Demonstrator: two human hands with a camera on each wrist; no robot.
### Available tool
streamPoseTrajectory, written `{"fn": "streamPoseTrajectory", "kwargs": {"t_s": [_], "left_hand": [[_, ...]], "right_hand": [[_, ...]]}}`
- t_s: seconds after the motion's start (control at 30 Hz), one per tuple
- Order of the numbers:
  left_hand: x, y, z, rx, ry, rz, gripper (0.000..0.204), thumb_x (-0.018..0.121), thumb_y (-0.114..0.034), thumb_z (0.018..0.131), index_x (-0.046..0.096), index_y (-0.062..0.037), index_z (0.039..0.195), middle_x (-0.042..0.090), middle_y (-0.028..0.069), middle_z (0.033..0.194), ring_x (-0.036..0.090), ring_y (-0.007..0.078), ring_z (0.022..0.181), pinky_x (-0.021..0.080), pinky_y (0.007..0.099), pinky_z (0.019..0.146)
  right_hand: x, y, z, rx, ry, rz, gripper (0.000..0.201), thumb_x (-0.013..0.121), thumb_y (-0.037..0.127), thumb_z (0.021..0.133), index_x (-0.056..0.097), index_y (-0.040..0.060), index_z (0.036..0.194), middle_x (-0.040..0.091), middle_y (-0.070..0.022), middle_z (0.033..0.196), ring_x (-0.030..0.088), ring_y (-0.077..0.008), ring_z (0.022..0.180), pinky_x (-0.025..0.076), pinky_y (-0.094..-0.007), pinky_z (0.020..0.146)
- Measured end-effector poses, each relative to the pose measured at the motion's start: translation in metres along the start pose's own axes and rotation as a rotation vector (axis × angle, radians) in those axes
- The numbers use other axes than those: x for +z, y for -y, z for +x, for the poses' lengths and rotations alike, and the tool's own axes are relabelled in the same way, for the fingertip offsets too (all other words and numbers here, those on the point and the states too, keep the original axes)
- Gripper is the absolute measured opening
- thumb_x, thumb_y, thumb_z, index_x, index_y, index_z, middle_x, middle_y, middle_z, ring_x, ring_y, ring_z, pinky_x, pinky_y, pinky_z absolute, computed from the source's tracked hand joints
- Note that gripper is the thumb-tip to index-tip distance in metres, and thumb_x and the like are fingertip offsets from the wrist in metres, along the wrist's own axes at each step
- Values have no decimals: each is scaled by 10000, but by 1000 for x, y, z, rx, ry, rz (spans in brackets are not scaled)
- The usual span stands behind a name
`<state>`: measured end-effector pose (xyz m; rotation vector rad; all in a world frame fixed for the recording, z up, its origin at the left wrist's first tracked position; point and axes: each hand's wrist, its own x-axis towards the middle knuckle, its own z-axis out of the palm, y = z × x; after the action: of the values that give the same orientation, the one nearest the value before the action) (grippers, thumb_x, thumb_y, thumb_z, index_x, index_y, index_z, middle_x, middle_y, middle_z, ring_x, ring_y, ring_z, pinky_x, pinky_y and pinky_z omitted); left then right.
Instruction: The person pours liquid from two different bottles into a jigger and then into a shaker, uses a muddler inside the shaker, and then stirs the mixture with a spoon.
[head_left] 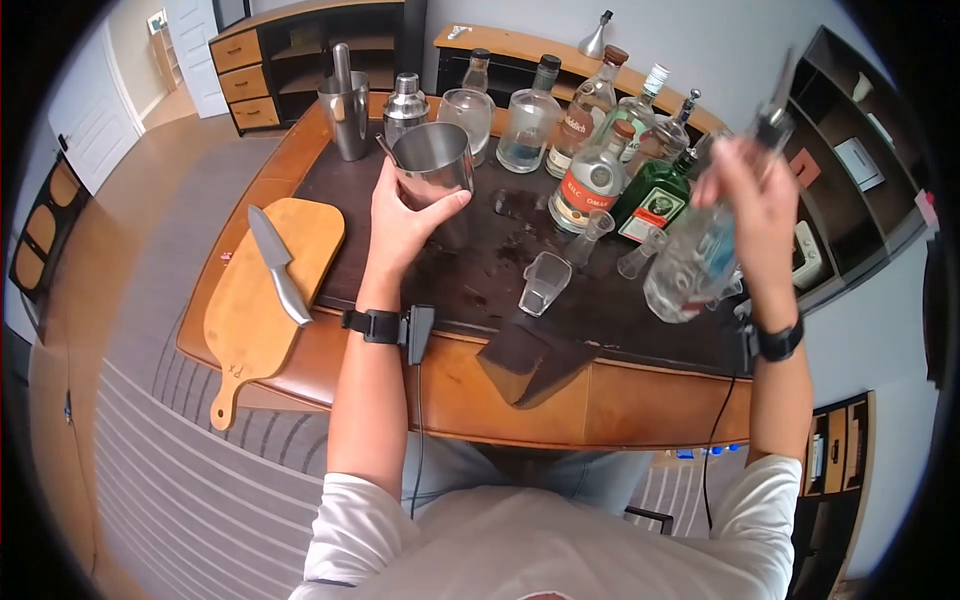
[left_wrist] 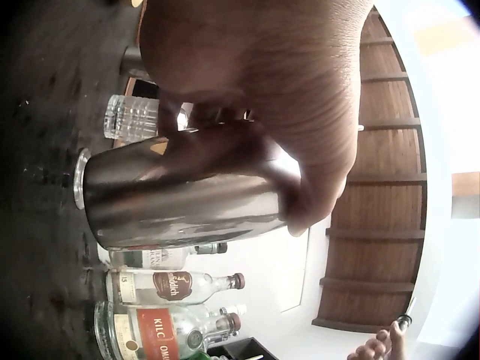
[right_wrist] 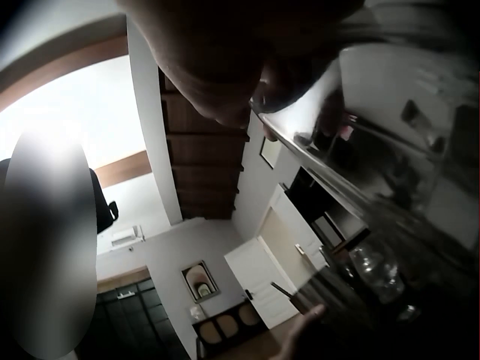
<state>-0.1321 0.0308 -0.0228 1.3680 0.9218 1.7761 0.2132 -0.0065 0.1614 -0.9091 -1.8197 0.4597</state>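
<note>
The tin's at upper centre-left in the head view, the bottle right of centre. I'd guess the metal tin (head_left: 445, 160) is light and stiff but slick if wet, so grab it round the wall, like the left hand (head_left: 398, 228) does, thumb and fingers wrapped round it. The clear glass bottle (head_left: 685, 265) is probably heavier and breakable; neck's a decent hold, and the right hand (head_left: 755, 190) grips it there, though blurred. Looks-wise: tin's shiny, plain, open-topped; bottle's see-through, tilted, dark spout (head_left: 773, 122) on top.
</note>
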Motion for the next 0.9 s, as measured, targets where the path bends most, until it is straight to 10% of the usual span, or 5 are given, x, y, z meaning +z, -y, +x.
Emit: {"fn": "streamPoseTrajectory", "kwargs": {"t_s": [0.1,0.2,0.5,0.9], "left_hand": [[1,1,1,16,-3,-4,747,946,-161,762,563,-15,1387,694,105,1284,669,193,1166,530,359,1042],[1,0,0,37,-14,7,754,949,-177,759,565,-15,1388,694,107,1284,666,197,1172,521,367,1054],[0,2,1,64,-17,45,747,964,-213,743,575,-6,1347,699,115,1253,675,197,1142,530,360,1027],[3,1,0,71,8,6,717,961,-192,748,580,-8,1328,711,104,1234,681,181,1126,535,351,1020]], "right_hand": [[7,-21,-45,21,104,-386,247,762,184,998,600,1,967,707,-78,701,688,-117,650,495,-304,576],[10,-41,-71,-52,290,-718,272,775,166,941,543,24,940,662,-191,700,700,-399,657,540,-438,595],[1,-86,-99,-213,659,-1045,275,772,204,877,568,46,973,702,-144,763,720,-350,736,570,-457,663],[8,-79,-85,-263,728,-1100,316,803,212,857,572,33,975,690,-148,755,717,-361,731,575,-465,668]]}}
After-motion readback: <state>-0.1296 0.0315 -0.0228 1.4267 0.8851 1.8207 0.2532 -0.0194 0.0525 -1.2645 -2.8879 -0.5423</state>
